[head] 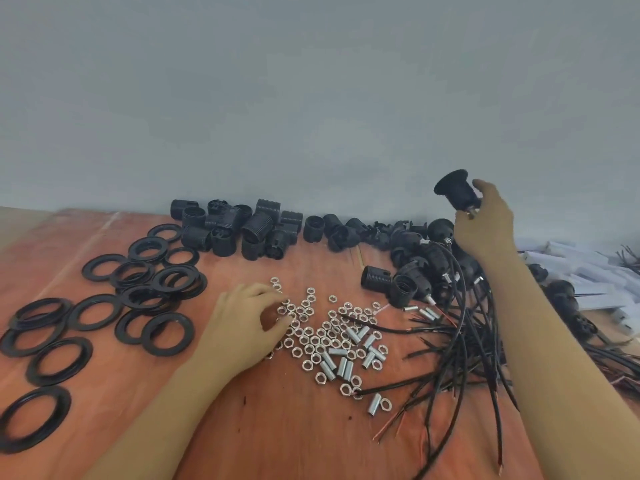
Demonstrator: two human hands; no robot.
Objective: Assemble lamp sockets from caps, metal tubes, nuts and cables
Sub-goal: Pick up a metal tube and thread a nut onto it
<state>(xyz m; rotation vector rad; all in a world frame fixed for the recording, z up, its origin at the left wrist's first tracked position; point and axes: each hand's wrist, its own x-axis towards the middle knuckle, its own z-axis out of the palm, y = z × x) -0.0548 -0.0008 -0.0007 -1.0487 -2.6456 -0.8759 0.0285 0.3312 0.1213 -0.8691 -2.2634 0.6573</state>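
Grey wall is backing a reddish wooden table [277,427] spread with parts. I am holding my right hand [488,220] raised at the far right, fingers clamped round a black cap [455,190] whose short metal tube [471,213] is poking out at its narrow end, by my fingers. My left hand [242,327] is sitting low over the heap of nuts [318,341] in the middle, fingertips curled down among them; I cannot tell whether one is pinched yet. I am judging the step as fetching a nut for that tube. To do it well I should be singling out one nut at the heap's edge, taking it flat between thumb and forefinger, and offering it square to the tube. Loose tubes [346,367] and cables [460,341] are lying just right of the heap.
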